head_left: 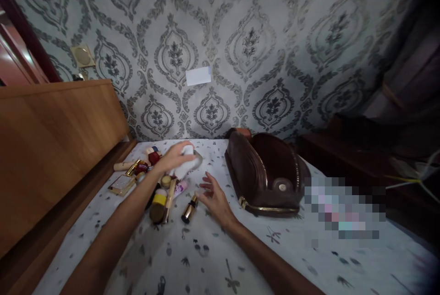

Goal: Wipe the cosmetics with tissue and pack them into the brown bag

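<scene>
My left hand [173, 156] is closed around a white bottle [184, 166], slightly blurred, above the far side of the cosmetics pile. My right hand [216, 201] has its fingers apart. Its thumb is close to the upper end of a gold and black lipstick-like tube [189, 209]; whether they touch I cannot tell. Left of that tube lie a yellow-banded jar [159, 199], a slim gold tube [169, 201] and a pink and white tube [180, 188]. To the right of my right hand sits a dark brown leather bag [249, 180], its zipped top gaping open.
More cosmetics, including a gold-trimmed compact [122, 185] and a dark red jar [141, 167], lie by the wooden headboard [62, 148]. A patterned sheet [192, 263] spreads underneath. A pixelated patch [343, 212] covers something at right. Wallpapered wall stands behind.
</scene>
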Action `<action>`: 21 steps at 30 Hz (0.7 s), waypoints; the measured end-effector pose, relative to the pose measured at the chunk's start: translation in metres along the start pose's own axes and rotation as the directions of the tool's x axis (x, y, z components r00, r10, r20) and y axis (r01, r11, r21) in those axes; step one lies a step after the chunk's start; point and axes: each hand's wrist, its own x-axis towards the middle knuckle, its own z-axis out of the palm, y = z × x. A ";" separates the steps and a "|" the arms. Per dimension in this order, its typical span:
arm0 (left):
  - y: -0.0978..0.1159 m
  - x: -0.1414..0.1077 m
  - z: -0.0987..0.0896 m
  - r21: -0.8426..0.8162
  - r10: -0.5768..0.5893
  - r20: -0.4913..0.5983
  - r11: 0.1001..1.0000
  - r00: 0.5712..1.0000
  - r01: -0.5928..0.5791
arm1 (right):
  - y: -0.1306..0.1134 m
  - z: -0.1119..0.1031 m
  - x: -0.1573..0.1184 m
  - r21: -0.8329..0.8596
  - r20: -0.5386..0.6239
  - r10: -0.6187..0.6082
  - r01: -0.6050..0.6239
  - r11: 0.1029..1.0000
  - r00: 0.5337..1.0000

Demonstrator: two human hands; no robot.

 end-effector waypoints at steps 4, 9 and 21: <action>0.049 -0.045 0.038 -0.090 0.147 -0.045 0.984 0.988 -0.151 | -0.004 -0.006 -0.003 0.148 0.077 -0.007 -0.005 0.989 0.997; 0.067 -0.070 0.073 -0.171 0.079 -0.124 0.980 0.989 -0.099 | -0.012 -0.030 -0.029 0.004 0.014 -0.007 0.007 1.000 1.000; 0.050 -0.081 0.097 -0.383 -0.091 -0.196 0.924 0.976 0.010 | -0.024 -0.035 -0.049 -0.349 0.074 -0.071 0.092 0.933 0.995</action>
